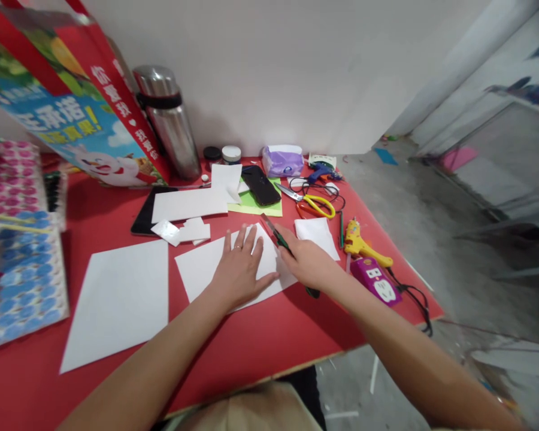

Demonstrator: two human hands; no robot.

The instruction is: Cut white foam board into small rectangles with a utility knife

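Note:
My left hand (pixel 242 266) lies flat with fingers spread on a white sheet (pixel 197 266), a ring on one finger. In my right hand (pixel 308 260) is a utility knife (pixel 278 236) with a dark green handle. Its blade points up and to the left, at the sheet's far right edge; whether it touches the paper I cannot tell. The handle's rear end shows below my palm. A larger white sheet (pixel 121 299) lies to the left. Beyond my hands are white offcuts (pixel 191 230) and a long white strip (pixel 188 205).
Yellow-handled scissors (pixel 318 205), a phone (pixel 261 185) and a tissue pack (pixel 282 160) lie at the back. On the right are a yellow glue gun (pixel 362 245) and a purple power socket (pixel 377 281). A steel flask (pixel 168 123) and a bag (pixel 81 114) stand back left.

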